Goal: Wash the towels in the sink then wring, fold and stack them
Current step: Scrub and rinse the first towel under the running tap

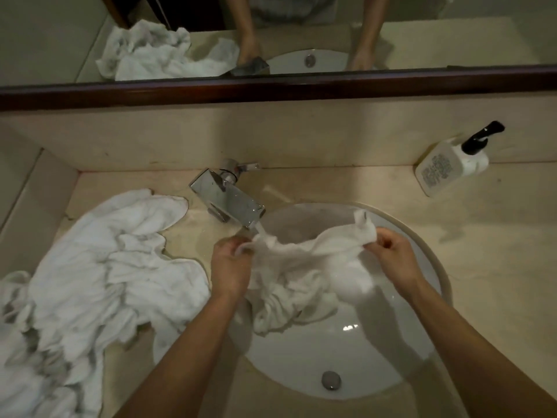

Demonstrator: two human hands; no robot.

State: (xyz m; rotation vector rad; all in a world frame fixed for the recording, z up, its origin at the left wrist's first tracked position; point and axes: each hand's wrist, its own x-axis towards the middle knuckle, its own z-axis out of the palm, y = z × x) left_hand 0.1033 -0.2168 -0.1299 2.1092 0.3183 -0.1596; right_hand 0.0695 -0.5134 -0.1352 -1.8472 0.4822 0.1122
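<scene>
A white towel hangs stretched between both hands over the oval white basin, its top edge under the stream from the chrome tap, which stands at about eleven o'clock from the basin. The left hand pinches one corner with curled fingers; the right hand pinches the opposite corner the same way, at about one o'clock of the bowl. The lower part of the towel droops bunched toward the middle of the basin, well above the drain at six o'clock.

The step in hand looks like wetting and rinsing. To do it well, I would judge the cloth should be fed sideways under the water so the whole width gets soaked — only the part near the left hand seems to meet the stream now — and kept low in the bowl so splashes stay off the beige counter. The bunched lower folds will need opening out, or they may stay dry inside.

A heap of white towels lies on the counter at nine o'clock, one edge close to the left wrist — apparently waiting their turn.

At two o'clock stands a white pump bottle with a black pump; its label carries printed lines, too small and blurred to read. No brand is legible anywhere.
</scene>
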